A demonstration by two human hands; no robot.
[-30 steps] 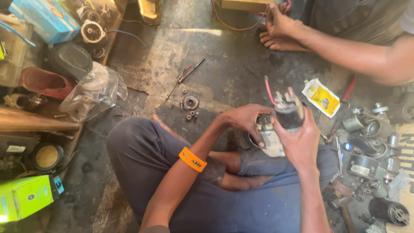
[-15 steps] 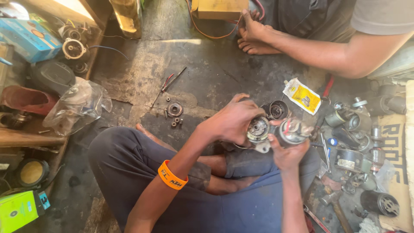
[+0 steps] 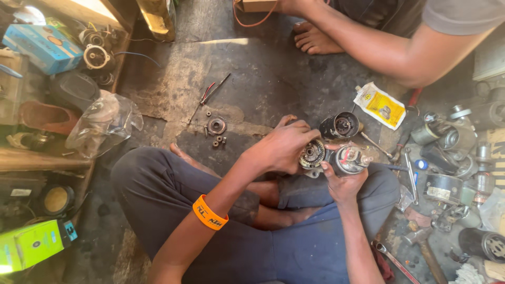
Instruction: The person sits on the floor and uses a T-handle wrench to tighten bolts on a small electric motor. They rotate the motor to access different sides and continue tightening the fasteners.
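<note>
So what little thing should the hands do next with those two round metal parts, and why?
Probably ease the two halves straight apart. The left hand grips the round end plate, the right hand holds the motor body, and the two parts sit very close together over the lap. A straight pull seems safest, since small washers already lie loose on the floor.

The scene is lit by soft daylight that comes from the top, where a bright strip lies on the floor (image 3: 221,42). The top left corner is overexposed, and the green box (image 3: 31,244) at the bottom left glares at its edge. Shadows are weak and diffuse. The centre is sharp; the edges look slightly stretched and softer.
</note>
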